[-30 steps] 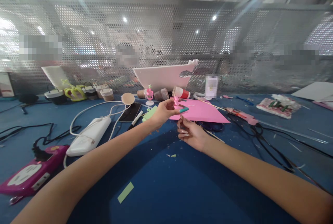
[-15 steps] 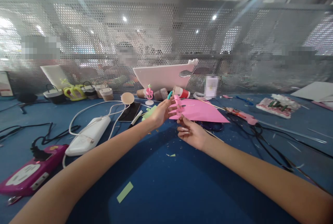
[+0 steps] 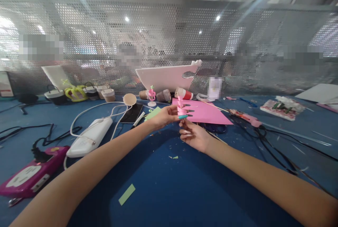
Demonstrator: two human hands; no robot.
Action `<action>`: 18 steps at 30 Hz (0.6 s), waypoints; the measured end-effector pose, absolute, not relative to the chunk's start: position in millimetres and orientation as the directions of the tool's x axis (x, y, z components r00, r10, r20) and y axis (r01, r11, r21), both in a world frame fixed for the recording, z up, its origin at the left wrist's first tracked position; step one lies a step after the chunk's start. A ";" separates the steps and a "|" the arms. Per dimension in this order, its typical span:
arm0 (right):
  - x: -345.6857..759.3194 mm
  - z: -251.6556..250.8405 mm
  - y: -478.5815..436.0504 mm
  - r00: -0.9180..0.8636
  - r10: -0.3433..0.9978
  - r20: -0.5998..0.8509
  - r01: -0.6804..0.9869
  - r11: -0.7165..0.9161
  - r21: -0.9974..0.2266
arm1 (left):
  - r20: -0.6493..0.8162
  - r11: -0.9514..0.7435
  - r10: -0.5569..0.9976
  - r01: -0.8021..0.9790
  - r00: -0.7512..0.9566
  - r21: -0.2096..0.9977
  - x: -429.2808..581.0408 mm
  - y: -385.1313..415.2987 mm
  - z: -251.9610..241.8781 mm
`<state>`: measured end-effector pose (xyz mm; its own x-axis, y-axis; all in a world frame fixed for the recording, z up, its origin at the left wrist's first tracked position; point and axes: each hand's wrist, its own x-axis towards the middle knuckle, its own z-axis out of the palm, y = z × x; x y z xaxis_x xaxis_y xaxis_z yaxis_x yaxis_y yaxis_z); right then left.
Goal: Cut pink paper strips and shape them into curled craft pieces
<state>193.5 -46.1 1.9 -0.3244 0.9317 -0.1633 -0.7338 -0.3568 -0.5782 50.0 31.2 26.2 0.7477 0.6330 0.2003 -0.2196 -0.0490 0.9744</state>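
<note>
A pink paper strip (image 3: 180, 103) winds in a spiral around a thin upright stick, held up over the table in front of me. My left hand (image 3: 166, 116) has its thumb, with a teal nail, pressed across the lower turns, and its fingers reach behind the strip. Just below, my right hand (image 3: 195, 136) pinches the bottom end of the stick, which its fingertips mostly hide. Behind both hands lies a sheet of pink paper (image 3: 208, 112). A small finished-looking pink spiral on a round white base (image 3: 151, 103) stands farther back, topped with a green star.
To the left are a white power bank (image 3: 89, 138) with a cable, a magenta power strip (image 3: 34, 172) and a phone (image 3: 130, 114). A glue gun (image 3: 244, 117) with black cords lies right. Several cups (image 3: 163, 95) and a foam board (image 3: 166, 75) stand at the back.
My left thumb has swung down from the top of the stick onto the lower turns of the pink strip. The right hand keeps its pinch, almost unmoved.
</note>
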 end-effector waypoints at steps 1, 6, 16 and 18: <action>193.5 2.5 -46.5 -0.327 0.930 -0.166 -0.737 -0.361 -0.571 | 0.199 -0.045 0.637 -0.223 0.744 0.974 49.6 31.2 26.1; 194.3 4.0 -47.9 -0.325 0.931 -0.165 -0.745 -0.360 -0.562 | 0.213 -0.036 0.666 -0.255 0.715 0.966 47.6 32.4 26.5; 192.3 -0.6 -47.5 -0.294 0.948 -0.120 -0.721 -0.302 -0.624 | 0.251 -0.106 0.731 -0.258 0.634 0.960 54.5 28.3 25.1; 191.6 -1.1 -47.8 -0.286 0.953 -0.104 -0.714 -0.284 -0.640 | 0.265 -0.128 0.729 -0.254 0.631 0.959 57.2 26.8 24.7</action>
